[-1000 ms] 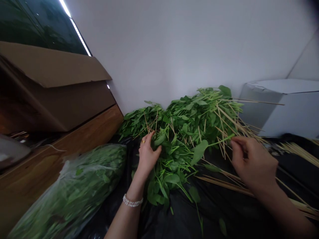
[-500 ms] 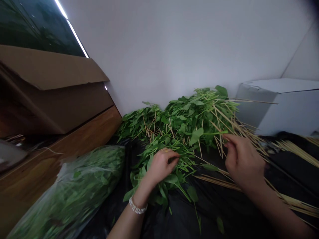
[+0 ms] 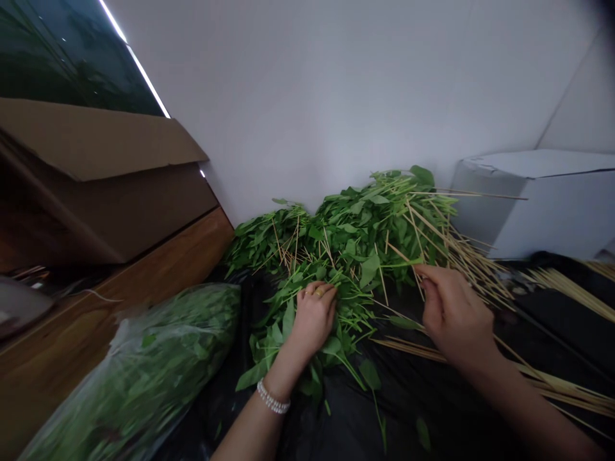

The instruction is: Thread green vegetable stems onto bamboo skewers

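Observation:
My right hand [image 3: 456, 314] pinches a leafy green sprig [image 3: 369, 269] by the end of its pale stem, with the leaf pointing left. A thin wooden stick [image 3: 403, 255] reaches the same fingertips; whether they grip it too I cannot tell. Lower in the middle, my left hand [image 3: 316, 315] rests on a loose pile of leafy greens [image 3: 353, 317]. Its fingers are bent down together into the stems, and their tips are hidden. Behind both hands lies a bigger heap of greens [image 3: 336, 224] with thin sticks standing out of it.
A clear plastic bag of greens [image 3: 168, 346] lies at left, near an open cardboard box [image 3: 120, 205] on a wooden surface. Bundles of wooden sticks [image 3: 567, 291] lie at right, before a white box [image 3: 552, 205]. Black plastic sheeting [image 3: 346, 429] covers the work surface; a pale wall [image 3: 327, 96] stands behind.
My left hand has turned and moved slightly left and up, with its fingers now down in the pile. The right hand, still pinching the sprig, has shifted a little left.

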The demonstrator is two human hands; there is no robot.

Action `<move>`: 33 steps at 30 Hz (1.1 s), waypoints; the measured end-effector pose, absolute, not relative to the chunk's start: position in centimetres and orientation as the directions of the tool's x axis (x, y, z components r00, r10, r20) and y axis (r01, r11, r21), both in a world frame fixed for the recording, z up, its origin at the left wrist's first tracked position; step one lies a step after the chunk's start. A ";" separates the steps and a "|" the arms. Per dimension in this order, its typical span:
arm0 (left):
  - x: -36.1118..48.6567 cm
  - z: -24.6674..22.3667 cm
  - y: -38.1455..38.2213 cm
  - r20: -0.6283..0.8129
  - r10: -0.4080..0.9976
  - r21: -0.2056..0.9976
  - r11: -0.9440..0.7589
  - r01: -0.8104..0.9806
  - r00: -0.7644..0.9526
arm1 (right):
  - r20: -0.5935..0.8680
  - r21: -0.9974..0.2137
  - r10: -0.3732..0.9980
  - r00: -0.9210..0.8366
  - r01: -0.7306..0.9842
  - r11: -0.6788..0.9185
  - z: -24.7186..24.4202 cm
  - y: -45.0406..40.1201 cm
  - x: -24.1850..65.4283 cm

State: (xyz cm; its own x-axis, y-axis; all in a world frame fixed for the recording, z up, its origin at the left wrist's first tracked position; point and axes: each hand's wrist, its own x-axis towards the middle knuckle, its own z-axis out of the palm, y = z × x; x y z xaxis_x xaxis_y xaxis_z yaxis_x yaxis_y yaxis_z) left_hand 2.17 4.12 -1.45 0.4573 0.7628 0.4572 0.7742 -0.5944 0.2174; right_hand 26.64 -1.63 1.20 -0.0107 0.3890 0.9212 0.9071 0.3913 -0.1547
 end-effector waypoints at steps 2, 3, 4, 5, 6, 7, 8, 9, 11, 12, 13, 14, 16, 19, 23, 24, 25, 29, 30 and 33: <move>2.1 -1.2 4.3 0.521 0.753 0.282 -0.595 0.752 0.401 | 0.922 -0.144 0.387 -0.023 0.906 0.398 1.1 -1.7 26.5; 2.1 -1.0 4.4 0.564 0.741 0.321 -0.603 0.730 0.365 | 0.922 -0.141 0.385 -0.026 0.906 0.399 1.1 -1.7 26.5; 2.0 -0.7 4.4 0.610 0.725 0.362 -0.614 0.701 0.320 | 0.922 -0.140 0.385 -0.027 0.906 0.400 1.1 -1.7 26.5; 2.0 -0.5 4.4 0.656 0.706 0.402 -0.625 0.669 0.266 | 0.923 -0.140 0.385 -0.027 0.906 0.400 1.2 -1.7 26.4; 2.0 -0.3 4.3 0.693 0.691 0.441 -0.632 0.638 0.206 | 0.922 -0.140 0.386 -0.027 0.906 0.399 1.2 -1.7 26.4; 1.9 -0.1 4.2 0.718 0.681 0.480 -0.631 0.610 0.140 | 0.923 -0.140 0.385 -0.027 0.906 0.399 1.2 -1.7 26.4; 1.9 0.1 4.1 0.731 0.679 0.522 -0.623 0.583 0.072 | 0.924 -0.138 0.382 -0.029 0.905 0.402 1.1 -1.7 26.4; 1.9 0.3 4.0 0.731 0.682 0.567 -0.613 0.551 0.006 | 0.926 -0.134 0.377 -0.033 0.903 0.408 1.1 -1.7 26.4; 1.7 0.5 3.9 0.714 0.691 0.653 -0.597 0.466 -0.115 | 0.931 -0.127 0.363 -0.039 0.897 0.423 1.2 -1.7 26.4; 1.6 0.6 4.0 0.699 0.695 0.691 -0.595 0.411 -0.170 | 0.935 -0.126 0.354 -0.037 0.895 0.428 1.2 -1.8 26.3; 1.5 0.8 4.1 0.681 0.699 0.724 -0.596 0.347 -0.220 | 0.940 -0.125 0.340 -0.032 0.894 0.430 1.3 -1.8 26.2; 1.4 0.9 4.2 0.651 0.713 0.758 -0.594 0.269 -0.259 | 0.946 -0.124 0.323 -0.024 0.894 0.430 1.5 -2.0 26.1; 1.1 1.3 4.5 0.540 0.787 0.832 -0.552 0.051 -0.298 | 0.958 -0.123 0.287 -0.006 0.895 0.428 1.8 -2.3 25.9; 1.0 1.9 4.5 0.292 0.944 0.895 -0.325 -0.304 -0.151 | 0.966 -0.122 0.258 -0.001 0.879 0.461 2.2 -2.9 25.6; 1.8 2.0 3.9 0.120 0.986 0.911 -0.064 -0.406 0.113 | 0.954 -0.073 0.283 -0.099 0.838 0.540 1.8 -3.1 25.6; 2.0 1.9 3.7 0.100 0.985 0.915 -0.035 -0.401 0.143 | 0.942 -0.052 0.301 -0.147 0.825 0.563 1.5 -3.1 25.5; 2.2 1.8 3.5 0.086 0.983 0.919 -0.016 -0.393 0.161 | 0.929 -0.033 0.317 -0.191 0.809 0.586 1.3 -3.1 25.4; 2.7 1.5 3.3 0.083 0.982 0.932 -0.017 -0.363 0.167 | 0.877 -0.008 0.371 -0.304 0.764 0.646 0.3 -3.1 24.7; 2.8 1.4 3.3 0.084 0.983 0.934 -0.020 -0.358 0.164 | 0.866 -0.001 0.382 -0.323 0.762 0.647 0.2 -3.2 24.5; 2.9 1.4 3.3 0.084 0.984 0.938 -0.025 -0.347 0.157 | 0.839 0.008 0.413 -0.353 0.768 0.640 -0.1 -3.3 24.0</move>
